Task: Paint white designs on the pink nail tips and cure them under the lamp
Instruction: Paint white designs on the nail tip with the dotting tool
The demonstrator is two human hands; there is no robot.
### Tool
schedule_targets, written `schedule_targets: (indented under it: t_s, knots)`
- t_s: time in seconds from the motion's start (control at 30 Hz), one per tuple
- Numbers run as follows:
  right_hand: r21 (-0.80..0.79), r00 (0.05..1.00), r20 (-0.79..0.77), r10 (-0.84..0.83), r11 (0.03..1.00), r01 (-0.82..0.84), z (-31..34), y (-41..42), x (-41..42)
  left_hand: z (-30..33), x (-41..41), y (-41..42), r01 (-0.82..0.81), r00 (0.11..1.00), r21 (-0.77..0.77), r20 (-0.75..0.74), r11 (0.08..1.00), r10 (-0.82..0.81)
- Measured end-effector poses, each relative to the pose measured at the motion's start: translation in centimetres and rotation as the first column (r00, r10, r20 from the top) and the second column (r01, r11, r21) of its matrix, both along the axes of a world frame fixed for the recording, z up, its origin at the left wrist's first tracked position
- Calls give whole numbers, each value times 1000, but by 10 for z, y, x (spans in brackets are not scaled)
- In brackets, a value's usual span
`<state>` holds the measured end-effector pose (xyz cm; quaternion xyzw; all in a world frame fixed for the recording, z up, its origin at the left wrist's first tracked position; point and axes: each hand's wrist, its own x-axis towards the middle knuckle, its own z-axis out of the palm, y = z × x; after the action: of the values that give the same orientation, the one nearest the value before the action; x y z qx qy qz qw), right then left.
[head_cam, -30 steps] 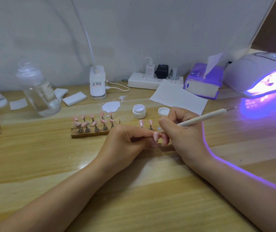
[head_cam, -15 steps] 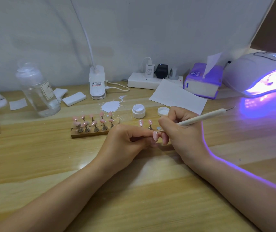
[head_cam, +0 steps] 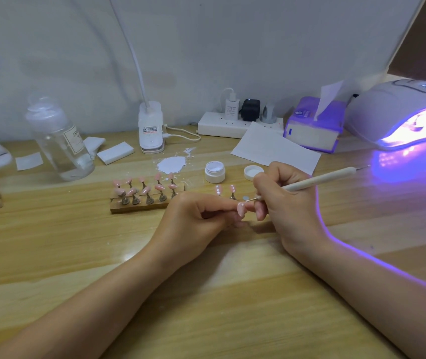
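Note:
My left hand (head_cam: pixel 196 218) pinches a pink nail tip (head_cam: pixel 241 209) at the middle of the wooden table. My right hand (head_cam: pixel 284 203) grips a white dotting pen (head_cam: pixel 318 180), and its metal point touches the top of that tip. Two more pink tips (head_cam: pixel 225 190) stand on small stands just behind my fingers. A wooden holder (head_cam: pixel 139 206) carries several pink tips to the left. An open white gel pot (head_cam: pixel 214 171) and its lid (head_cam: pixel 252 172) sit behind. The curing lamp (head_cam: pixel 401 112) glows violet at the far right.
A clear bottle (head_cam: pixel 61 141) stands back left beside white pads (head_cam: pixel 115 152). A white paint smear (head_cam: pixel 171 164), a clip lamp base (head_cam: pixel 151 130), a power strip (head_cam: pixel 232 124), a sheet of paper (head_cam: pixel 274 149) and a purple tissue box (head_cam: pixel 313 125) line the back.
Both hands stay in place; the pen point has kept working at the top of the held tip with only slight shifts.

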<state>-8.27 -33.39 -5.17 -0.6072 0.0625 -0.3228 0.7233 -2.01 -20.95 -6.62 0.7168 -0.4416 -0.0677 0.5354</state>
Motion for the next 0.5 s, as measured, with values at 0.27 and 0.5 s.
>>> schedule_targets:
  t_s: [0.27,0.5]
  knots:
    - [-32,1000,19,-10,999,11,0,0,-2,-2,1,-1,8,998,-26,-67,1000,-9]
    - [-144,1000,10,-7,989,8,-2,0,-4,-3,1,-1,11,993,-45,-113,999,-16]
